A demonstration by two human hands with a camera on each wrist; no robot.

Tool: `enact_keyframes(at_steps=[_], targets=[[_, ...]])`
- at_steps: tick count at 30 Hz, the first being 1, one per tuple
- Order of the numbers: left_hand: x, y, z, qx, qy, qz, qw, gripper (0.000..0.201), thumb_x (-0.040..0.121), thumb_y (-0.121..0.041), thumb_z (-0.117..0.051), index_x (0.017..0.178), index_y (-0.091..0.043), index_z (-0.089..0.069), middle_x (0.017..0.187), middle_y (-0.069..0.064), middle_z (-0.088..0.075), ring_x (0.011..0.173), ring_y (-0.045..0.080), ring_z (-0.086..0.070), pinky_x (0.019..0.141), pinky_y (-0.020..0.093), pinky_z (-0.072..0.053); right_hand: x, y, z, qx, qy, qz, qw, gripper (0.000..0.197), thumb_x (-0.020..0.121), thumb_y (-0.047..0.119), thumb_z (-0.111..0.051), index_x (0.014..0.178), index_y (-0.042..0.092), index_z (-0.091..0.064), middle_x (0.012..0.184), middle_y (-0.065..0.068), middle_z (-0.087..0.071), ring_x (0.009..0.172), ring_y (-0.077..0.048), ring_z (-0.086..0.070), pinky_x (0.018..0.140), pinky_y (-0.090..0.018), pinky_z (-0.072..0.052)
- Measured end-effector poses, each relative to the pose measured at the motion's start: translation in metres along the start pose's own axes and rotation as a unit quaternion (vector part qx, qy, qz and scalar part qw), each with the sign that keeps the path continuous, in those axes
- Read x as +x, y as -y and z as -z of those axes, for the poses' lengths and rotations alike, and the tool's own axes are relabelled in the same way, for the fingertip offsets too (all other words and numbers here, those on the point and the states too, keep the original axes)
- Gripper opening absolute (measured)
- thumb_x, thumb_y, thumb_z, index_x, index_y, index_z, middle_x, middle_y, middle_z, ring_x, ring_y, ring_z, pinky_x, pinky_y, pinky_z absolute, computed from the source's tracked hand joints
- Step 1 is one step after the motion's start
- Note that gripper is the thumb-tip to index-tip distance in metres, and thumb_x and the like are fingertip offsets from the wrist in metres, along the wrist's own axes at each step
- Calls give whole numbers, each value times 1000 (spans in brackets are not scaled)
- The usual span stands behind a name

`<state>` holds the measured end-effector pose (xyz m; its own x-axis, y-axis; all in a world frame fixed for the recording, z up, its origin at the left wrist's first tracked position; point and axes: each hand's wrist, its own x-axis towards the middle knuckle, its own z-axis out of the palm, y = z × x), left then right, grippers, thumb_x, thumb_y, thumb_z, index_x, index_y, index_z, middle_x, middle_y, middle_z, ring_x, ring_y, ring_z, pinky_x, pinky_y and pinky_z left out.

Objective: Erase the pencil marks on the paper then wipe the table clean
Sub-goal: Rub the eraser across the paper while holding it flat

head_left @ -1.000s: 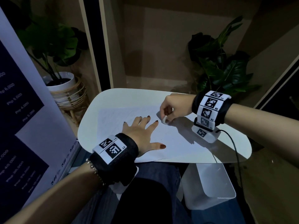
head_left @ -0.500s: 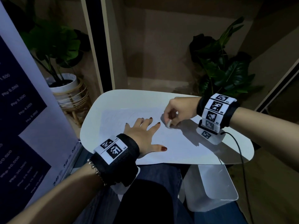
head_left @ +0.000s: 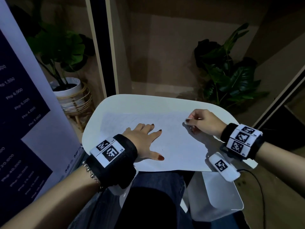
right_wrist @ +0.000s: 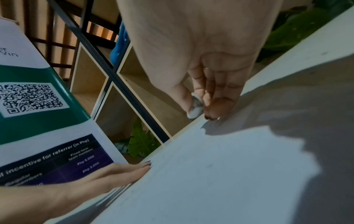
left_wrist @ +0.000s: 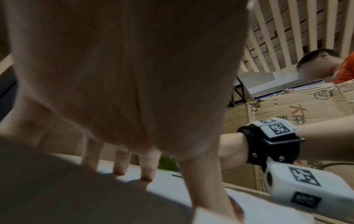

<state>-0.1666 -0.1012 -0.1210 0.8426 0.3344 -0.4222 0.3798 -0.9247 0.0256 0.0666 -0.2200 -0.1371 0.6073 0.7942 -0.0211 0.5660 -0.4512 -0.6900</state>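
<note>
Far left at 9 o'clock there's a tall white and dark blue price banner (head_left: pixel 24 113); you can read "Php 6,000", "Php 5,000", "Php 4,000", and the right wrist view catches "incentive for referrer (in Php)" beside a QR code. Next, the left hand (head_left: pixel 143 139) lies flat with fingers spread on the white sheet of paper (head_left: pixel 178 146), gripping nothing, my guess is it's pinning the sheet so rubbing won't drag it. The paper sits mid-table on the white rounded table (head_left: pixel 148 101); faint pencil marks (head_left: pixel 132 119) show around 11 o'clock. Toward 2 o'clock, the right hand (head_left: pixel 203 121) pinches a small smudged white eraser (right_wrist: pixel 195 106) between thumb and fingertips, low at the sheet's far right corner. Wipe-down doesn't look started yet.
</note>
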Motion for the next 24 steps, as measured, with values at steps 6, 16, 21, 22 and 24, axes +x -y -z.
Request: enact_keyframes(at_steps=[6,16,21,22,24], targets=[[-4,9,12,-18,30,-12,999,83,92,-68,-41,156,-37,0,164,-8,8,150,16,4,120,47,-14,-5,5,3,27,91,-28,995,11,95,13,-63,88,6,-59,81,-13,-71,72,-21,-66,69,-29,-52],[-13,8,22,-19,29,36,999,75,94,-68,-34,156,-37,-7,164,-6,-5,149,22,-11,120,50,-8,-24,10,-5,39,130,-1,991,12,96,13,-61,94,1,-59,80,-8,-71,71,-18,-66,73,-31,-54],[-12,2,20,-16,6,30,999,76,96,-65,-36,157,-31,-6,165,-6,4,151,20,-2,119,51,-4,-23,25,-8,4,165,13,986,10,95,13,-60,91,4,-59,81,-11,-72,72,-22,-68,73,-35,-55],[-10,0,19,-17,6,24,1000,77,96,-64,-36,158,-29,-6,165,-6,6,151,19,0,120,50,-5,-22,29,-8,-21,166,16,986,10,95,15,-60,90,6,-59,82,-11,-73,72,-22,-69,75,-37,-56],[-6,-1,14,-17,9,18,1000,79,96,-64,-36,158,-28,-3,164,-7,9,151,19,2,120,49,-9,-18,41,-9,-72,157,35,984,12,94,18,-64,86,10,-61,76,-6,-71,69,-20,-68,75,-35,-55]])
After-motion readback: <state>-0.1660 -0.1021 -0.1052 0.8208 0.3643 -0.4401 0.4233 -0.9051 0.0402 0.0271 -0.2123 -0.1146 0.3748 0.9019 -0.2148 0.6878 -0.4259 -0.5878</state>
